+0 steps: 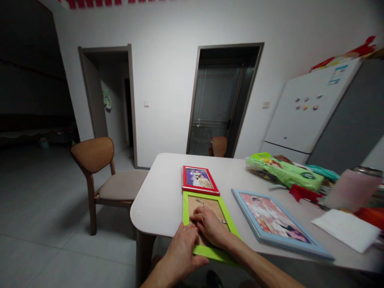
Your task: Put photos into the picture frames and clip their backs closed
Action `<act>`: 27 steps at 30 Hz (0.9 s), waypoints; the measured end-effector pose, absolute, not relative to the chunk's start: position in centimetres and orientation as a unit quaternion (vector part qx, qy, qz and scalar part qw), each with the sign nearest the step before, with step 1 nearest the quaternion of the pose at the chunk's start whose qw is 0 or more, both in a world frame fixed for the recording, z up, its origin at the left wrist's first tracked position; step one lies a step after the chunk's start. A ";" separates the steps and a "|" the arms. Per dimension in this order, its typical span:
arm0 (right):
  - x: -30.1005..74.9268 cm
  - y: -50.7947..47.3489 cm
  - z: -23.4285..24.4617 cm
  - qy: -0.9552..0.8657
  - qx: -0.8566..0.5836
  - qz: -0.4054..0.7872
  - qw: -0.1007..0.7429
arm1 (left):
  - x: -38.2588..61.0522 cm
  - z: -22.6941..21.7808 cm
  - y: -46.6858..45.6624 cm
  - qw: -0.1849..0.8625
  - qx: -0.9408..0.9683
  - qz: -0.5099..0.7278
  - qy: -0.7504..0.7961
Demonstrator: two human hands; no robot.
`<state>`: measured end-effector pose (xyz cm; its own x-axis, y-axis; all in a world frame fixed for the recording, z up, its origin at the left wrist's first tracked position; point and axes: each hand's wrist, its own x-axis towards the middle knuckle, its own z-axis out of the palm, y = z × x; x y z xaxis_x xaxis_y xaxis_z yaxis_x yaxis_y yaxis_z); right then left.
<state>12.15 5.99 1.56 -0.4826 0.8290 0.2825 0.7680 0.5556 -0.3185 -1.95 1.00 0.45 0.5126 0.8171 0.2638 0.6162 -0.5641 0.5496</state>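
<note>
1. Head view: I see both hands on the green frame (pixel 186 202), which lies face down at the near edge of the table (pixel 162 192), its brown backing board (pixel 210 205) turned up.
2. My left hand (pixel 184 244) lies spread over the frame's near left part. Its fingers are stretched flat toward the backing and the thumb runs along the near border. It is released and clasps nothing.
3. My right hand (pixel 211 226) sits just beside the left, their fingertips close to touching. Its fingers are bent down onto the backing. I cannot tell whether they pinch anything or only press.
4. A small metal tab (pixel 199 201) sits on the backing just beyond the right fingertips, and another (pixel 223 221) shows just to the right of the right hand.
5. Beyond both hands, a red frame (pixel 199 180) lies picture up, touching the green frame's far border.
6. To the right of the right hand, near it, a blue frame (pixel 279 222) lies picture up.
7. Farther right and beyond it are a green package (pixel 285 171), a red object (pixel 303 193), a pink cup (pixel 351 190) and a white sheet (pixel 348 231).
8. Well to the left of the left hand, off the table, stands a wooden chair (pixel 99 172).
</note>
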 end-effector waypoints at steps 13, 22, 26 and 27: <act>14.6 13.6 -0.2 -0.697 -0.669 0.071 0.248 | -1.9 -0.2 0.2 0.218 0.840 0.263 0.422; 15.0 13.8 0.4 -0.660 -0.674 0.080 0.321 | -1.6 -0.7 0.6 0.204 0.853 0.208 0.433; 17.0 12.2 1.5 -0.665 -0.642 0.119 0.363 | 1.8 -1.2 0.8 0.166 0.868 0.187 0.429; 17.8 11.5 1.7 -0.668 -0.635 0.126 0.367 | 2.7 -1.2 0.8 0.165 0.868 0.178 0.433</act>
